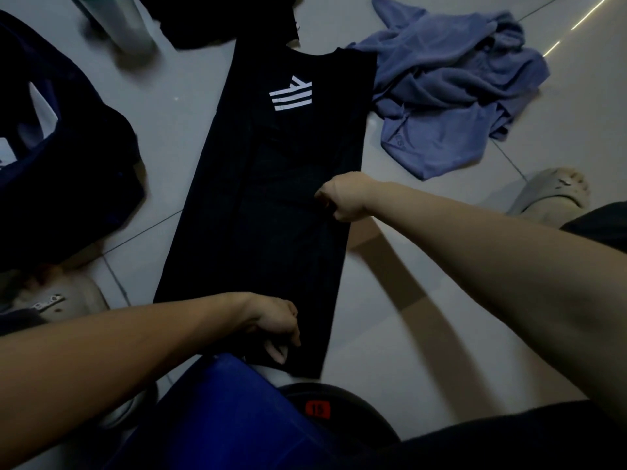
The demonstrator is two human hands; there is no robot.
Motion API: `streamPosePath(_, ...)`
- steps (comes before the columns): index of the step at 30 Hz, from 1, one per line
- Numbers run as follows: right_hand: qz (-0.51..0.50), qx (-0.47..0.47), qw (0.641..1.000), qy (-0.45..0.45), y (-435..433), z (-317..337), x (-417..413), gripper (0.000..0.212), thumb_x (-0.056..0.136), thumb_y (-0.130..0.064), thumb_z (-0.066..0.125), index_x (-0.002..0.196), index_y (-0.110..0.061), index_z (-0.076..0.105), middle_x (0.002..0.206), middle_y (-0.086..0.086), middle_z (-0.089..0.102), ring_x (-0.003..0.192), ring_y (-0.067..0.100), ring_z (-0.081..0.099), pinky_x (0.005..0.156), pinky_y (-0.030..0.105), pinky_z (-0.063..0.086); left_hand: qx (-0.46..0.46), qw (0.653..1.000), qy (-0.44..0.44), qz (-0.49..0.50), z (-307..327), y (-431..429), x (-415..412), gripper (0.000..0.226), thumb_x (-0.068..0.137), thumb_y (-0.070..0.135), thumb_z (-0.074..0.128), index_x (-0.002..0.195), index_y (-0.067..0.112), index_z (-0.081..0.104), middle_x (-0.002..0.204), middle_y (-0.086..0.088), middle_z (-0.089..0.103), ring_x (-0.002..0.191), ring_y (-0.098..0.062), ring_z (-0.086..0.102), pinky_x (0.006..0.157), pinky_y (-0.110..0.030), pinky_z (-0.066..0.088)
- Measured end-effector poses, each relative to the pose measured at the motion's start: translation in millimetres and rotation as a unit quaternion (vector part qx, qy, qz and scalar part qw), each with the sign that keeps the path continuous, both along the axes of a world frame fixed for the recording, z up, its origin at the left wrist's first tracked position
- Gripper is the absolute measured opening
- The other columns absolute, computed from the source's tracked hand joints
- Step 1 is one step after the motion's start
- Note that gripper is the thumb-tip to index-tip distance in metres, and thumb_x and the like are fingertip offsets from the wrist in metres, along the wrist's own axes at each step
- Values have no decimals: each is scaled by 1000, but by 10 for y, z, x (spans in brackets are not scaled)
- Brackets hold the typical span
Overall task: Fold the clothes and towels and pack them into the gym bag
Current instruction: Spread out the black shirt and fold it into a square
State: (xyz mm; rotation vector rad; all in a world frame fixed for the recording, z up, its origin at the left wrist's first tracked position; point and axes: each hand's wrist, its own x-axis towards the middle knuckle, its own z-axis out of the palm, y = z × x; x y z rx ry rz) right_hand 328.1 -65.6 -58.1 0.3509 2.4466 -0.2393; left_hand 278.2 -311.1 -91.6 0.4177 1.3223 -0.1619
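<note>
- While the right hand (pixel 346 198) has its grip clamped on the right edge of the black shirt (pixel 271 239) about halfway up, the left hand (pixel 274 323) grip is curled round the near hem.
- Shirt lies flat on the floor (pixel 441 300) as a long narrow strip, white striped logo at the far end.
- Crumpled blue clothes (pixel 451 89) sit just beside its top right corner.
- Dark gym bag (pixel 51 171) is off to the left, apart from the shirt.

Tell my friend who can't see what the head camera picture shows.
Two hands hold a black shirt spread on the floor: the left hand at its near end, the right hand at its right edge. A crumpled blue cloth lies to its right, a dark bag to its left.
</note>
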Motion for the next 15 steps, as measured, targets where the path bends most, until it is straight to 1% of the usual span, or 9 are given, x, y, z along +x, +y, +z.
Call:
streamPosePath(2, 1, 11, 1000, 17, -9, -50, -6, 20, 88, -10, 57, 107, -16, 62, 97, 7, 65, 81, 30, 60, 62, 37, 46, -6, 1000, 20, -6, -24, -7, -1, 11, 97, 5, 63, 107, 3, 63, 113, -24, 66, 98, -30, 72, 80, -37, 63)
streamPosePath(4, -1, 23, 999, 35, -4, -77, -19, 19, 91, -11, 57, 109, -16, 61, 98, 6, 64, 78, 29, 57, 63, 37, 44, -13, 999, 31, -21, -49, -6, -3, 24, 96, 11, 67, 117, 1, 61, 112, -24, 66, 94, -28, 73, 76, -35, 64)
streamPosePath(6, 1, 34, 999, 39, 2, -70, -27, 19, 94, -12, 56, 113, -16, 58, 105, 4, 62, 79, 27, 53, 64, 37, 41, -22, 998, 40, -31, -71, -13, 1, 35, 95, 15, 70, 124, -1, 59, 109, -24, 69, 91, -28, 74, 72, -35, 64)
streamPosePath(8, 9, 44, 998, 40, -5, -72, -20, 26, 96, -15, 56, 122, -16, 56, 116, 5, 57, 78, 27, 49, 64, 37, 39, -30, 998, 46, -41, -71, -28, 7, 35, 96, 18, 69, 123, -4, 59, 102, -24, 72, 88, -28, 75, 72, -36, 64)
streamPosePath(10, 12, 50, 998, 44, -12, -103, -5, 35, 97, -17, 56, 132, -15, 51, 122, 10, 52, 71, 28, 46, 61, 39, 42, -34, 996, 47, -60, -81, -36, 10, 35, 99, 22, 66, 119, -6, 61, 98, -22, 74, 86, -26, 75, 73, -33, 64)
streamPosePath(12, 9, 57, 997, 55, -16, -117, 0, 37, 97, -15, 55, 134, -13, 47, 123, 14, 49, 67, 31, 48, 59, 42, 47, -37, 995, 36, -80, -85, -20, 9, 35, 99, 27, 65, 114, -5, 64, 100, -19, 75, 84, -23, 74, 72, -29, 62)
streamPosePath(13, 5, 62, 996, 64, -20, -108, 3, 39, 97, -14, 55, 134, -12, 45, 124, 15, 48, 66, 32, 49, 58, 43, 47, -39, 994, 32, -92, -82, -7, 6, 36, 99, 30, 66, 110, -4, 66, 98, -17, 76, 81, -21, 73, 70, -27, 61)
streamPosePath(15, -6, 72, 994, 85, -10, -68, 25, 44, 93, -15, 61, 133, -10, 42, 124, 17, 45, 64, 34, 50, 53, 41, 42, -46, 991, 31, -120, -52, 36, -4, 41, 96, 38, 69, 107, -2, 68, 91, -12, 76, 74, -17, 72, 64, -25, 59)
